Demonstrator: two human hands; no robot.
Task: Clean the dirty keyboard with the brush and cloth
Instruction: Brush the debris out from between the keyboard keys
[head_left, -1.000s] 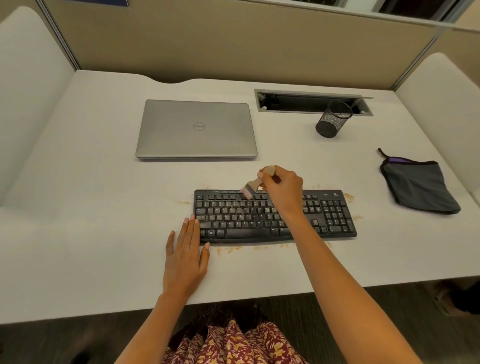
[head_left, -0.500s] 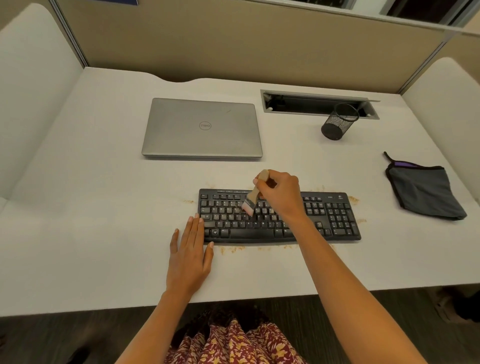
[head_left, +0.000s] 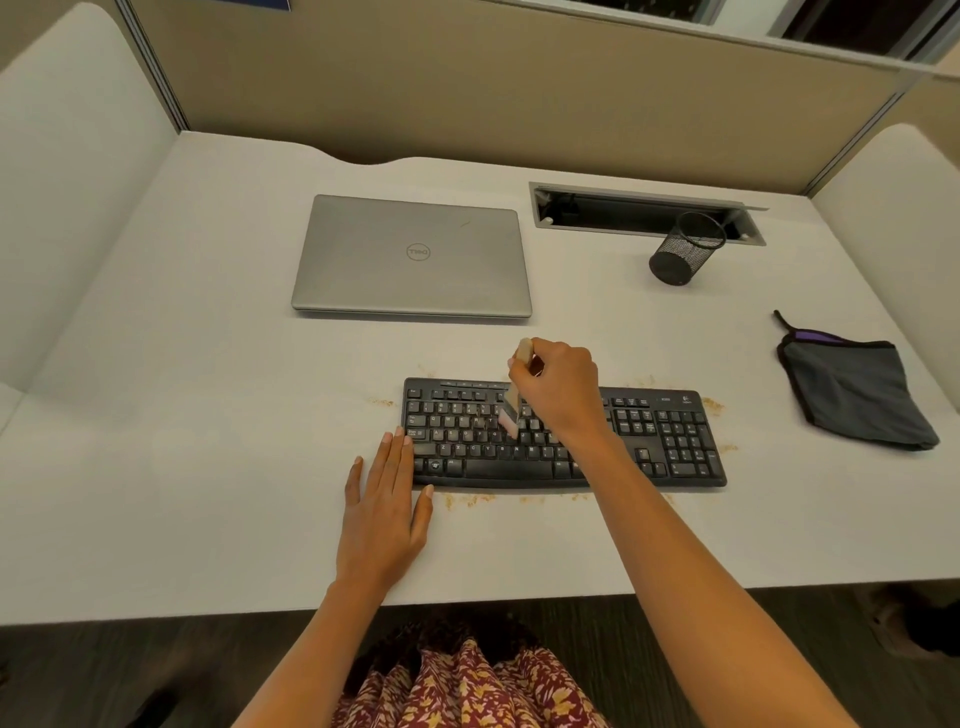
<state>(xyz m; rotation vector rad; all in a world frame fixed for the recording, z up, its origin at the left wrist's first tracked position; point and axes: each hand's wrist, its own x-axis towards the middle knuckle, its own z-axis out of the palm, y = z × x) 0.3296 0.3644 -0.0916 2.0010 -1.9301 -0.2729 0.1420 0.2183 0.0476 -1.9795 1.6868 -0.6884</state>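
So here the keyboard (head_left: 675, 441) sits flat on the counter (head_left: 208, 467), close to the front edge, and the right hand (head_left: 558, 395) has its fingers wrapped round the little wooden brush (head_left: 511, 410), handle tipped up and away, bristles down on the middle letter rows. The left hand (head_left: 387, 514) lies flat with straight fingers on the counter, fingertips right against the keyboard's left end, which looks like it's there to stop the board sliding. Honestly that's the right idea. If I were doing this step I'd use short flicks along the gaps between rows, not across them, and work in one direction so the grit goes off one edge instead of getting pushed back under the keys. Light pressure too, since bristles splay and skip if you mash them. There are already tan crumbs (head_left: 467, 500) scattered on the counter along the front edge and off both ends, so those will need wiping up. The grey cloth (head_left: 857, 395) lies untouched well off to the right, and I'd say it's for the wipe-down once the brushing is done. The numpad side doesn't look reached yet, though I can't really tell how clean it is.
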